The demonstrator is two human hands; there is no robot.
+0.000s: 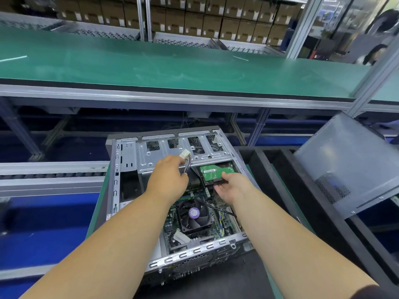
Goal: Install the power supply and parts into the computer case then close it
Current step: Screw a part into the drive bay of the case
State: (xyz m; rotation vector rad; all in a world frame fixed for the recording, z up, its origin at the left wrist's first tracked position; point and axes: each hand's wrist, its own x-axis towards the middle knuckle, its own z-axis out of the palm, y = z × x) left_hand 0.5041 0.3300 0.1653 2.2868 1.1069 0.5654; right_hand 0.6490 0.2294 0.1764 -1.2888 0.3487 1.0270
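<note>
The computer case (pixel 172 201) is lying open on the bench, the cooling fan (pixel 194 215) sitting inside it, near side. The hard drive (pixel 212 172) is sitting behind the fan. The side panel (pixel 349 165) is leaning right of the case.

Case (pixel 133 214) left bay open — drive cage (pixel 172 154) blocks far end.

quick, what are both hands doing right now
Left hand: closed on the cable bundle with the white connector.
Right hand: gripping the hard drive, its green circuit board facing up.
</note>
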